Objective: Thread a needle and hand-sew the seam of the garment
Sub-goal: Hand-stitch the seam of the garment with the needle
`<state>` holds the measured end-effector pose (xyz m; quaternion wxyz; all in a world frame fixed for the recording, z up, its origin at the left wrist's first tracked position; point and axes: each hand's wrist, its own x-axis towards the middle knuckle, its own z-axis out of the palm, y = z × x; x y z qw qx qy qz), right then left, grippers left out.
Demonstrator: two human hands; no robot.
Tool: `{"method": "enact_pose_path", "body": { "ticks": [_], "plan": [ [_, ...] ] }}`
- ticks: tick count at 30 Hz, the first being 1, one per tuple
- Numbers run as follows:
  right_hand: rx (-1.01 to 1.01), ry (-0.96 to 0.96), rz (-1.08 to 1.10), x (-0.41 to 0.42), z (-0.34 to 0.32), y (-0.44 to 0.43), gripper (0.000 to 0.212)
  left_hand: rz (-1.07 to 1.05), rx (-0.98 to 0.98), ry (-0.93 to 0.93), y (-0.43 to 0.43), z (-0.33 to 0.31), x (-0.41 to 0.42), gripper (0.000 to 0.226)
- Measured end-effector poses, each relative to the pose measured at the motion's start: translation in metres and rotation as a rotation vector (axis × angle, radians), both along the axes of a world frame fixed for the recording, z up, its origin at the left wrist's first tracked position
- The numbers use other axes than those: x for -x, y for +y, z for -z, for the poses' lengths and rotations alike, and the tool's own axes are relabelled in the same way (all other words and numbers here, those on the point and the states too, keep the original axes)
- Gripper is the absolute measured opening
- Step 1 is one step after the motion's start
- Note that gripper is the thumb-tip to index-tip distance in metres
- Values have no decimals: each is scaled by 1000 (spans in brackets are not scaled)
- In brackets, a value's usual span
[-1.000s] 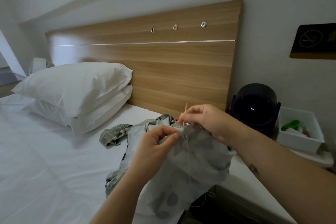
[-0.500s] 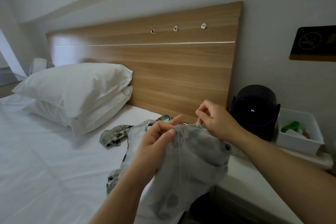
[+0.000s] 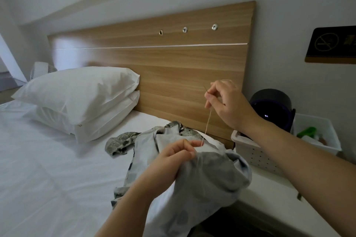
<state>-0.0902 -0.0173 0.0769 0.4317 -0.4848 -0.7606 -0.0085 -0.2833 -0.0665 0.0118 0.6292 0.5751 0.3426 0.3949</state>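
The right hand pinches a thin needle in a narrow grip of thumb and forefinger, and the needle's dark tip pokes up and to the left of the fingertips. From that grip a pale thread runs down, taut and nearly straight, to the garment below.

The left hand is lower than the right and to its left. Its grip is closed on a bunched fold of the garment, with the fingers curled over the cloth right where the thread enters it. The garment is a light grey-blue fabric with darker blotches. It hangs from that grip over the near edge of the bed, and one patterned end trails off to the left across the white sheet.

Further left of both hands, two white pillows are stacked against the wooden headboard, which stands behind the raised right hand. Right of that hand and behind the forearm is a black round device. A white perforated basket sits beneath the wrist on the white desk. A white bin holding something green is further right. A dark sign hangs on the wall above the bin.
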Motion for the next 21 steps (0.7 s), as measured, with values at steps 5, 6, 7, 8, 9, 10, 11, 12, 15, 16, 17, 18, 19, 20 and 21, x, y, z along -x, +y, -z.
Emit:
{"method": "enact_pose_path", "body": {
  "ticks": [5, 6, 7, 8, 9, 10, 11, 12, 15, 16, 17, 18, 19, 20, 21],
  "plan": [
    [-16, -106, 21, 0, 6, 9, 16, 62, -50, -156, -6, -5, -10, 16],
    [-12, -134, 34, -2, 12, 10, 18, 46, -61, -215, -8, -7, -12, 18],
    [3, -161, 51, -5, 19, 10, 19, 23, -80, -258, -9, -8, -13, 21],
    [30, -184, 69, -8, 27, 11, 20, -3, -109, -288, -9, -9, -14, 24],
    [65, -204, 86, -11, 35, 11, 20, -29, -143, -316, -9, -11, -15, 26],
    [100, -220, 101, -15, 43, 12, 20, -57, -177, -342, -9, -12, -15, 27],
    [127, -229, 114, -19, 50, 12, 20, -90, -212, -363, -9, -13, -15, 28],
    [146, -232, 128, -22, 55, 12, 19, -129, -247, -375, -8, -13, -15, 29],
    [176, -239, 180, -33, 65, 11, 18, -264, -339, -351, -5, -11, -13, 29],
    [184, -240, 208, -37, 66, 11, 17, -309, -371, -313, -4, -10, -11, 28],
    [192, -239, 240, -42, 67, 10, 15, -354, -405, -262, -2, -9, -9, 27],
    [202, -238, 273, -47, 67, 10, 14, -394, -437, -209, -1, -8, -7, 26],
    [210, -245, 308, -51, 67, 10, 12, -428, -464, -158, 0, -7, -4, 24],
    [209, -263, 351, -55, 67, 9, 11, -458, -484, -116, 2, -6, -1, 23],
    [198, -284, 401, -59, 68, 10, 11, -484, -496, -82, 4, -5, 1, 22]
  ]
}}
